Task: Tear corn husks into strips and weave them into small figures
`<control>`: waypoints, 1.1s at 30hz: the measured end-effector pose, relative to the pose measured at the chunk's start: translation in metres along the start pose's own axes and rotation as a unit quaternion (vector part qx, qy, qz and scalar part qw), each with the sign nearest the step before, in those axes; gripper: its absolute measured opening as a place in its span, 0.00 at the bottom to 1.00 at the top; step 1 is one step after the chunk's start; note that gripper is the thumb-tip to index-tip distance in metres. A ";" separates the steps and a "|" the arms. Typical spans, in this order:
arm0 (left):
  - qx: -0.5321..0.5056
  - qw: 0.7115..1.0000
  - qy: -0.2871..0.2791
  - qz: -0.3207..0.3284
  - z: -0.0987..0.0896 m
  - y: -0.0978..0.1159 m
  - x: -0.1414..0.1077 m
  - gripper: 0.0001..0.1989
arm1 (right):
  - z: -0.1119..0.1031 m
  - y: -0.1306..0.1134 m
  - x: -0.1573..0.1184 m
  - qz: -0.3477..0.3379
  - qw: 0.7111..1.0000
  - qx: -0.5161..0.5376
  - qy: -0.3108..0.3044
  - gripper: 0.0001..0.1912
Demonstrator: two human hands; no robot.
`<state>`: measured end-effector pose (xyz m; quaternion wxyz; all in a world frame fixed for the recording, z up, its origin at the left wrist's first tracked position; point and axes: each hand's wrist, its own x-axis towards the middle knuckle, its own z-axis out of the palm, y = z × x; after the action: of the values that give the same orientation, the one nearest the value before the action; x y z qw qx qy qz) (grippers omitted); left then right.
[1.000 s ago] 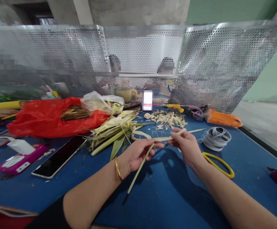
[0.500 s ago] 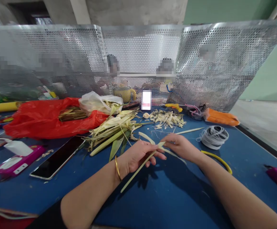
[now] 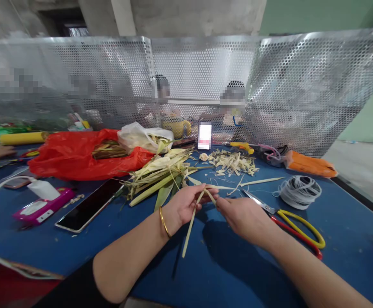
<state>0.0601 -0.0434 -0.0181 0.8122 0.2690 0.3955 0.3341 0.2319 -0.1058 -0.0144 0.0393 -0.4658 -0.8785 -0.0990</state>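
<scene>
My left hand (image 3: 191, 202) pinches pale strips of dried leaf (image 3: 189, 233) where they cross, above the blue table. One strip hangs down below the fingers and another sticks out to the right. My right hand (image 3: 241, 214) is closed on the end of a bent strip, close beside the left fingertips. Scissors (image 3: 274, 210) with one yellow and one red handle lie by my right wrist, partly behind it. A bundle of dried husk leaves (image 3: 160, 173) lies just beyond my left hand. Farther right a loose pale strip (image 3: 263, 181) rests on the table.
A red plastic bag (image 3: 77, 158), a black phone (image 3: 90, 205) and a magenta power strip (image 3: 43, 207) lie to the left. Leaf scraps (image 3: 234, 161) are heaped ahead. A roll of grey cord (image 3: 300, 191) and an orange packet (image 3: 311, 164) stand right. A perforated metal screen (image 3: 202, 60) closes the back.
My right hand has drawn back and lower, bending a strip down toward me. More of the scissors now shows. The view has swung slightly left.
</scene>
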 end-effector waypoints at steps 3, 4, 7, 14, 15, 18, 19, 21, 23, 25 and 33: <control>-0.007 1.000 0.003 0.003 0.001 -0.002 0.000 0.10 | 0.007 -0.003 0.002 0.036 0.994 0.092 -0.036 0.09; -0.011 1.000 0.004 0.007 0.001 -0.002 0.000 0.10 | 0.008 -0.003 0.003 0.047 0.990 0.126 -0.034 0.10; -0.017 0.999 0.005 0.028 0.004 -0.003 -0.002 0.08 | 0.008 0.000 0.006 0.102 0.958 0.268 0.005 0.11; 0.063 0.997 -0.020 0.034 0.011 -0.006 -0.010 0.08 | 0.007 0.011 0.014 0.306 0.667 0.663 0.146 0.19; 0.081 0.996 -0.032 0.029 0.012 -0.007 -0.011 0.08 | 0.007 0.011 0.014 0.311 0.636 0.690 0.152 0.19; 0.115 0.991 -0.075 0.012 0.010 -0.012 -0.012 0.08 | 0.008 0.009 0.013 0.306 0.590 0.731 0.156 0.17; 0.122 0.988 -0.090 0.004 0.009 -0.014 -0.012 0.08 | 0.009 0.008 0.013 0.304 0.584 0.735 0.160 0.17; 0.141 0.982 -0.121 -0.015 0.008 -0.017 -0.012 0.10 | 0.012 0.008 0.013 0.308 0.585 0.731 0.172 0.18; 0.157 0.977 -0.139 -0.028 0.008 -0.020 -0.012 0.11 | 0.016 0.009 0.014 0.324 0.605 0.708 0.168 0.18; 0.150 0.981 -0.123 -0.026 0.009 -0.022 -0.012 0.11 | 0.018 0.012 0.014 0.353 0.661 0.642 0.165 0.19; 0.063 0.995 0.028 0.077 0.012 -0.012 -0.006 0.05 | 0.011 0.001 0.011 0.261 0.759 0.595 -0.048 0.20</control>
<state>0.0712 -0.0581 -0.0170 0.7540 0.3398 0.4161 0.3779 0.2266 -0.0942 -0.0235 0.2905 -0.5642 -0.6058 0.4799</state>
